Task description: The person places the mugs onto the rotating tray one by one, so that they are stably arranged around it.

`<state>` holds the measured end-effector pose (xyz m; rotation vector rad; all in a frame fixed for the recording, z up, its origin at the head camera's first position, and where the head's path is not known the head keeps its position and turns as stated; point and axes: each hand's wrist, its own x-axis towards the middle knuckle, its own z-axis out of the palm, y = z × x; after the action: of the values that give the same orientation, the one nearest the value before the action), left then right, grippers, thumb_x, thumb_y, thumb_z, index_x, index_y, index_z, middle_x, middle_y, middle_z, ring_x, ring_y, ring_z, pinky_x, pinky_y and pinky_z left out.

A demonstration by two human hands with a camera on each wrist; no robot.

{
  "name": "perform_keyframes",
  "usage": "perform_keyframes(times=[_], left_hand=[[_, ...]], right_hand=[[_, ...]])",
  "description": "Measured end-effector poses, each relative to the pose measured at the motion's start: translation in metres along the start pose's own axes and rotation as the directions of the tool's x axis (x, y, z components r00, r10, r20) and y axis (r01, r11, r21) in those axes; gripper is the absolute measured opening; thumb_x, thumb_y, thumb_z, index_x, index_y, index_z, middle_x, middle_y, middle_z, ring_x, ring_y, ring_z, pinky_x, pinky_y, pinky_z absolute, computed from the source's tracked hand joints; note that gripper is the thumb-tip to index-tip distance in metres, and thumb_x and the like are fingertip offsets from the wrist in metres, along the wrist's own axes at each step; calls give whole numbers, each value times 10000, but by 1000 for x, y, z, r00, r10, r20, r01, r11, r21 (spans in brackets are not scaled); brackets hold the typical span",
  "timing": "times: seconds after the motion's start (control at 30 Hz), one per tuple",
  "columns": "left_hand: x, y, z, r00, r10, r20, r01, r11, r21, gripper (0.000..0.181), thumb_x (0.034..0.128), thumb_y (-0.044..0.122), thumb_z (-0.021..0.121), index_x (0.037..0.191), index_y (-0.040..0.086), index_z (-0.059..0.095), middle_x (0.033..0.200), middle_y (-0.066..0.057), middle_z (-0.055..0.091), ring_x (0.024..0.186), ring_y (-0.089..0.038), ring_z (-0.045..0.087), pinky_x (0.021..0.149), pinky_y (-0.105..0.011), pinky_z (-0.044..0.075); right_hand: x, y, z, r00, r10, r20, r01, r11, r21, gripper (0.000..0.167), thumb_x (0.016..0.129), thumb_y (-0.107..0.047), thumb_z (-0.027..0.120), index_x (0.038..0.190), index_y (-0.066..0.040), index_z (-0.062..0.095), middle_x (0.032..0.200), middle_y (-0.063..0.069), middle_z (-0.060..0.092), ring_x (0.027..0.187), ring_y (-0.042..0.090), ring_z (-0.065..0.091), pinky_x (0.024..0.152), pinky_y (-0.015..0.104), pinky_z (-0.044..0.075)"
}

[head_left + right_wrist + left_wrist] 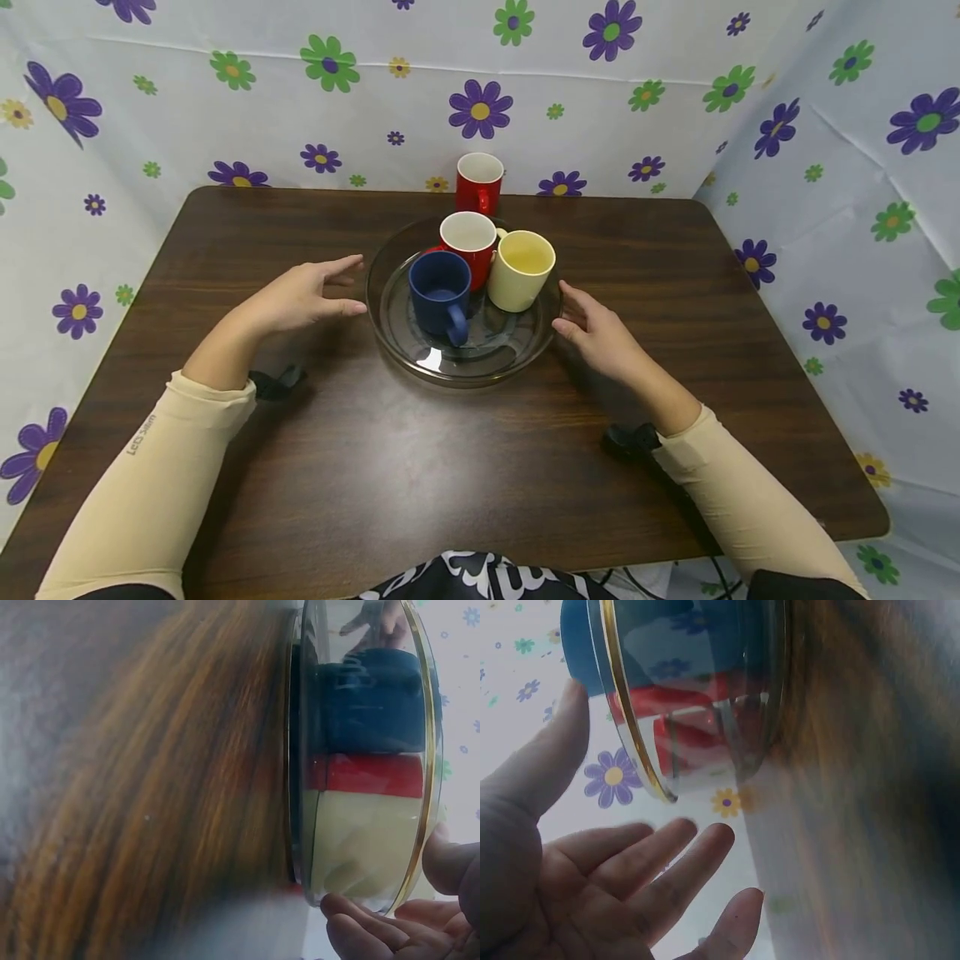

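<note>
A round see-through glass dish point(405, 358) with a gold-coloured rim point(430, 712) stands on the table. Inside it, close together and upright, are a dark blue mug point(431, 304), a red mug with a white inside point(481, 260) and a pale yellow mug point(510, 287). My left hand point(303, 296) is beside the dish's left edge, thumb and fingers spread apart, holding nothing. On the opposite side, my right hand point(603, 337) has its fingertips at the dish's outer wall, with the thumb point(444, 859) near the rim; the fingers look relaxed and not closed round it.
Another red mug point(472, 196) stands behind the dish, near the back edge of the dark wooden table point(360, 500). A flower-patterned sheet point(405, 100) hangs behind and along the sides. Cables point(637, 583) show below the front edge.
</note>
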<state>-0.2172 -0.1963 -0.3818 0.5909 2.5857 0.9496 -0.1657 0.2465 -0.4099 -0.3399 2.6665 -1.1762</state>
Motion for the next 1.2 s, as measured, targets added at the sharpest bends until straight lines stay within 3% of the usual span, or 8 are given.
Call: perform_keyframes(times=[0.1, 0.37, 0.57, 0.73, 0.9, 1.07, 1.2], left_hand=[[-1, 3, 5, 1000, 4, 17, -4, 1000, 6, 932, 931, 350, 757, 1627, 82, 198, 1583, -198, 392, 1406, -400, 437, 1083, -604, 393], [5, 3, 10, 1000, -5, 31, 3, 997, 71, 902, 924, 362, 762, 1625, 132, 243, 1525, -280, 430, 1409, -465, 397, 1114, -645, 323], [14, 4, 5, 998, 7, 68, -13, 995, 96, 822, 983, 269, 697, 1632, 133, 211, 1580, -262, 354, 1411, -459, 400, 1117, -636, 329], [19, 7, -2, 997, 23, 80, -32, 993, 114, 757, 1004, 169, 658, 1623, 95, 227, 1562, -274, 374, 1389, -463, 429, 1121, -622, 332], [21, 8, -9, 995, 45, 94, -57, 991, 123, 733, 1002, 135, 652, 1606, 43, 247, 1527, -295, 410, 1373, -463, 449, 1128, -608, 329], [22, 6, -9, 994, 48, 99, -58, 993, 105, 741, 997, 122, 657, 1603, 27, 243, 1508, -295, 438, 1383, -458, 439, 1130, -604, 329], [24, 7, -7, 993, 52, 103, -60, 995, 74, 733, 1005, 113, 642, 1611, 46, 235, 1521, -279, 431, 1394, -442, 434, 1134, -590, 334]], right_hand=[[0, -1, 1, 1000, 6, -5, -6, 1000, 5, 687, 1041, -221, 590, 1615, -81, 239, 1597, 247, 329, 1364, 374, 503, 1060, 491, 464], [-8, 0, 8, 999, -14, -34, 12, 999, -48, 705, 1033, -277, 603, 1595, -31, 255, 1577, 258, 363, 1341, 388, 523, 1042, 515, 472], [-20, -7, 17, 997, -11, -72, 2, 991, -134, 701, 1025, -375, 605, 1532, 10, 312, 1564, 248, 391, 1348, 397, 510, 1065, 540, 445], [-27, -17, 26, 995, -12, -103, -10, 978, -209, 672, 1011, -439, 611, 1430, 30, 373, 1562, 225, 408, 1361, 409, 490, 1080, 576, 415], [-28, -23, 34, 994, 2, -113, -32, 963, -267, 693, 1012, -467, 594, 1430, 35, 363, 1574, 208, 400, 1361, 422, 483, 1061, 594, 421], [-30, -24, 29, 996, -4, -87, -17, 972, -234, 724, 1016, -463, 590, 1492, 15, 326, 1517, 219, 474, 1331, 405, 523, 1051, 582, 438], [-28, -18, 9, 999, -5, -51, -3, 985, -173, 713, 1020, -407, 608, 1534, -12, 314, 1454, 215, 540, 1321, 375, 545, 1066, 565, 435]])
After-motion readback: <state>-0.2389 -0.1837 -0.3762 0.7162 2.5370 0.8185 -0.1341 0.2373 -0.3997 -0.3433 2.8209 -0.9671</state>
